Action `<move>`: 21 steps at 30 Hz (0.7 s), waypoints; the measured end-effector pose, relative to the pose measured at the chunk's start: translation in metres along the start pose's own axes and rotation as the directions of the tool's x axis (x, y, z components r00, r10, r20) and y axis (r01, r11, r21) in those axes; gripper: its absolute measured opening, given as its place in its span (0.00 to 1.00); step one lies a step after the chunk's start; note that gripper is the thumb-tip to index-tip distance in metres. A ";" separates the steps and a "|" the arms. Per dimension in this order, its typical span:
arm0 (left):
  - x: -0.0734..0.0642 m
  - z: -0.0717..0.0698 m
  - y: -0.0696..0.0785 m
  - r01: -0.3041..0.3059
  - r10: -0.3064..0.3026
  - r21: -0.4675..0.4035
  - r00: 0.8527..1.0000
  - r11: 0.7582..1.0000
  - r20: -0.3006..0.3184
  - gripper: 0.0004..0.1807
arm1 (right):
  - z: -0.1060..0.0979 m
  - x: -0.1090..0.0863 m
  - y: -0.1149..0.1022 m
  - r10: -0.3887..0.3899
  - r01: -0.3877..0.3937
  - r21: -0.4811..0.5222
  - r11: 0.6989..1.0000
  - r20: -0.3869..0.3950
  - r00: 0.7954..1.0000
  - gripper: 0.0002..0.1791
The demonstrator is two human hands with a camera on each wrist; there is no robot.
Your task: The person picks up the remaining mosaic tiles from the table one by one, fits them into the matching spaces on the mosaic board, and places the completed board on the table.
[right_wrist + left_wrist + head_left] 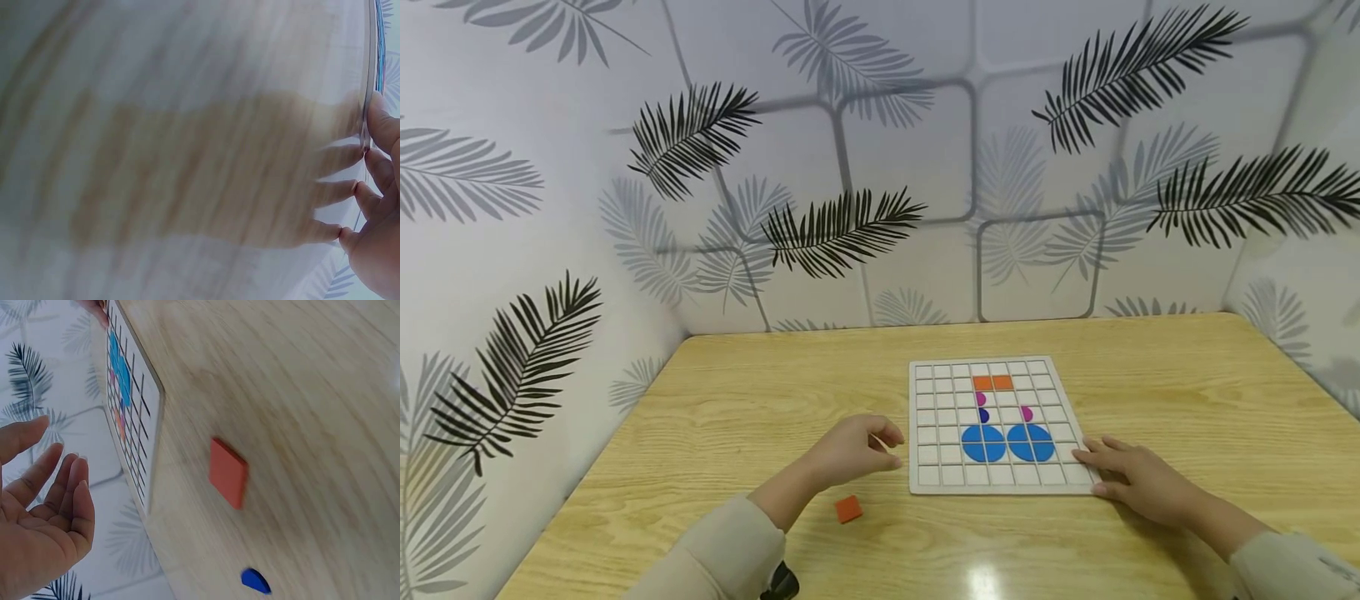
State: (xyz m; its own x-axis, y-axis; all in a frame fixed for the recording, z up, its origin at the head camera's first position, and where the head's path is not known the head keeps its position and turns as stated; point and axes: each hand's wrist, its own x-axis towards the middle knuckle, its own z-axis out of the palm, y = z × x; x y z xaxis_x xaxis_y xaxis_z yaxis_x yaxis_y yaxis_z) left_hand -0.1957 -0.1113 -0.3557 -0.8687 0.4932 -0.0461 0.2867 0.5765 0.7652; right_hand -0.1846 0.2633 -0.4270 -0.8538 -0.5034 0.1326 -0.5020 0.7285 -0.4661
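A white gridded board (928,454) lies on the table, bearing orange squares (992,383), blue quarter pieces forming two discs (983,443), magenta half-circles (1027,413) and a dark blue half-circle (983,415). My left hand (855,450) hovers just left of the board, fingers loosely bent and nothing between them. Below that hand lies a loose orange-red square tile (848,509). The left wrist view also shows a loose blue half-circle piece (255,580), hidden behind my forearm in the head view. With thumb and fingertips, my right hand (1138,479) touches the board's right edge near its front corner.
The light wooden table (760,375) reaches back to a wall (895,283) patterned with leaves. A dark object (781,582) shows beside my left sleeve at the bottom. Glare (982,581) lies on the table's front part.
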 end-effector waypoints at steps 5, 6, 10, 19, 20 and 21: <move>-0.009 -0.011 -0.014 0.040 -0.040 0.018 0.999 0.999 -0.005 0.13 | -0.001 -0.001 -0.001 0.012 -0.012 -0.002 1.000 0.012 1.000 0.26; -0.011 -0.013 -0.017 0.049 -0.048 0.026 0.999 0.998 -0.009 0.13 | -0.001 -0.001 -0.001 0.011 -0.011 -0.004 1.000 0.012 1.000 0.26; -0.020 -0.023 -0.028 0.089 -0.088 0.023 0.996 0.996 -0.017 0.15 | 0.000 0.000 0.000 -0.001 0.001 -0.006 1.000 0.000 1.000 0.26; -0.033 -0.037 -0.050 0.131 -0.130 0.036 0.991 0.991 -0.040 0.16 | 0.000 -0.001 0.000 -0.014 0.014 -0.017 1.000 -0.028 1.000 0.25; -0.034 -0.038 -0.052 0.135 -0.134 0.042 0.990 0.990 -0.043 0.16 | 0.000 -0.001 0.000 -0.015 0.014 -0.016 1.000 -0.030 0.999 0.25; -0.034 -0.039 -0.054 0.139 -0.137 0.053 0.989 0.989 -0.048 0.16 | 0.000 -0.001 0.000 -0.014 0.014 -0.015 1.000 -0.029 0.999 0.25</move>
State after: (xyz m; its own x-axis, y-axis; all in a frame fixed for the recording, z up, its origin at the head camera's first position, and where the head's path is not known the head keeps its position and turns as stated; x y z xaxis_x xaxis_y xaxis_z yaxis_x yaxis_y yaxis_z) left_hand -0.1969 -0.1848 -0.3706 -0.9179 0.3782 -0.1198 0.1840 0.6733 0.7161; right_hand -0.1835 0.2639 -0.4269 -0.8502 -0.4999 0.1649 -0.5157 0.7283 -0.4512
